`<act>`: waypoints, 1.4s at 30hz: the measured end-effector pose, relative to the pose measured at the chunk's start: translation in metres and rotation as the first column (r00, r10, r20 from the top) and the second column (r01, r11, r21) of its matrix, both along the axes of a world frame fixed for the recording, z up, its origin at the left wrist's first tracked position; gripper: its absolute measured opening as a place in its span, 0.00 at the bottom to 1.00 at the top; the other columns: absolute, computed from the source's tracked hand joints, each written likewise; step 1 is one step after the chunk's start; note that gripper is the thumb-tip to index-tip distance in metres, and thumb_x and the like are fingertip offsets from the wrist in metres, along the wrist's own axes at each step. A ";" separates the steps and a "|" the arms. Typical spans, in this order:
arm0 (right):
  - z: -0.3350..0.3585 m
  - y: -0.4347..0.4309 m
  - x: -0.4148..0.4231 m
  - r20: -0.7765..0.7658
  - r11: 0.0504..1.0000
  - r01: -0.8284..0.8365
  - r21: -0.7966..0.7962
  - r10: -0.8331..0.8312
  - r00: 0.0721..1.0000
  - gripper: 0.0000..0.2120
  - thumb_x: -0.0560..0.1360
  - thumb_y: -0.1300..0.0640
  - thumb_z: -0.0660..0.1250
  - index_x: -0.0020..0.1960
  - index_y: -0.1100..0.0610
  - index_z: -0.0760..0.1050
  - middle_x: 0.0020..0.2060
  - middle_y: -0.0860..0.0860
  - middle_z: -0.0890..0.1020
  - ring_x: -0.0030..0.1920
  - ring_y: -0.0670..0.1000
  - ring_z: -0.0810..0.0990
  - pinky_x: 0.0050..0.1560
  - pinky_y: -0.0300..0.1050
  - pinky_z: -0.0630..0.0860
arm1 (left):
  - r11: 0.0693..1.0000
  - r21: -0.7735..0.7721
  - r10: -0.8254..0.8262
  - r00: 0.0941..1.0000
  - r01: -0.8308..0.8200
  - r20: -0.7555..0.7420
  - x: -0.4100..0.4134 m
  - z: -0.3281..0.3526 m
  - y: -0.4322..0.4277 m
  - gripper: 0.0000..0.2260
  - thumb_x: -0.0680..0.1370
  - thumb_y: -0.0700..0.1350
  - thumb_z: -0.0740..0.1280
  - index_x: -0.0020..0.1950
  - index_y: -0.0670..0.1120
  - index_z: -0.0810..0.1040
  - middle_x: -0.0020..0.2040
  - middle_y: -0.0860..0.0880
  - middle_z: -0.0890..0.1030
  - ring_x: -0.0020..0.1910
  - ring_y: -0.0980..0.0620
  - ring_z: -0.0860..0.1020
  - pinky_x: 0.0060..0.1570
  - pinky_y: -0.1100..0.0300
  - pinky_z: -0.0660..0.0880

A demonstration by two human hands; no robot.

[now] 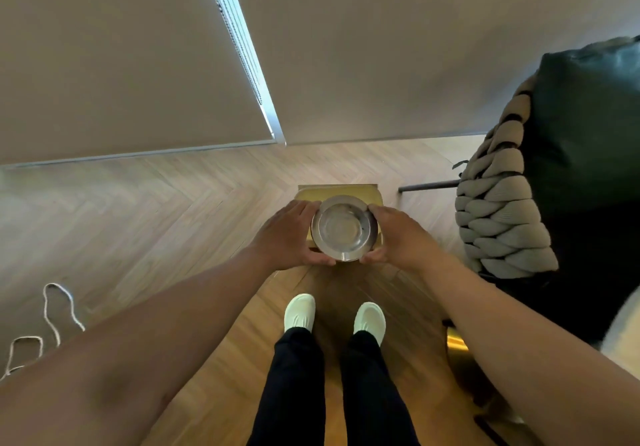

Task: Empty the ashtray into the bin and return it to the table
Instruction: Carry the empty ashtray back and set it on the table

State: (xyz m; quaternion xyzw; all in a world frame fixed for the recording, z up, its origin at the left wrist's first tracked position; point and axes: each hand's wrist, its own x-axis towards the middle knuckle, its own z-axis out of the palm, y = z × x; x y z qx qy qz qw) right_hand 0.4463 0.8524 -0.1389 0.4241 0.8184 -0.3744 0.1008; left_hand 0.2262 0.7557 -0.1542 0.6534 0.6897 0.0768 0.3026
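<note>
A round silver metal ashtray (344, 228) is held upright between both hands, its shallow bowl facing up with a few dark specks inside. My left hand (290, 236) grips its left rim and my right hand (398, 239) grips its right rim. Directly below the ashtray stands a square gold-coloured bin (337, 192) on the floor; only its far edge and corners show past the ashtray and hands.
A dark armchair with a thick braided beige throw (498, 203) stands close on the right. Roller blinds (138, 64) cover the windows ahead. A loose white cord (59, 310) lies on the herringbone wood floor at left. A gold table base (457, 352) shows at lower right.
</note>
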 end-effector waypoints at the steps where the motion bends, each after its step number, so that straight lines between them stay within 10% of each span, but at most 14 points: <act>1: 0.012 -0.004 0.001 -0.012 1.000 0.004 0.002 -0.004 1.000 0.38 0.60 0.48 0.82 0.64 0.53 0.69 0.58 0.51 0.78 0.56 0.51 0.76 0.56 0.51 0.77 | 1.000 -0.003 0.009 1.000 -0.009 0.002 0.002 0.012 -0.004 0.48 0.60 0.71 0.75 0.72 0.50 0.65 0.69 0.49 0.74 0.66 0.49 0.73 0.61 0.54 0.73; 16: 0.140 -0.080 0.027 -0.058 0.999 0.024 0.039 -0.022 0.998 0.39 0.59 0.46 0.82 0.65 0.47 0.67 0.59 0.47 0.78 0.58 0.49 0.75 0.56 0.47 0.74 | 0.998 -0.002 0.056 0.997 -0.056 0.051 0.025 0.142 -0.080 0.49 0.59 0.69 0.77 0.73 0.50 0.64 0.69 0.49 0.73 0.66 0.50 0.73 0.61 0.54 0.73; 42: 0.152 -0.165 0.030 -0.145 0.957 0.267 0.112 -0.250 0.957 0.38 0.60 0.44 0.81 0.64 0.43 0.66 0.58 0.43 0.78 0.54 0.43 0.74 0.57 0.44 0.75 | 0.981 0.049 -0.189 0.980 0.186 0.068 0.005 0.173 -0.103 0.47 0.58 0.71 0.76 0.71 0.53 0.66 0.67 0.52 0.75 0.62 0.52 0.74 0.58 0.59 0.74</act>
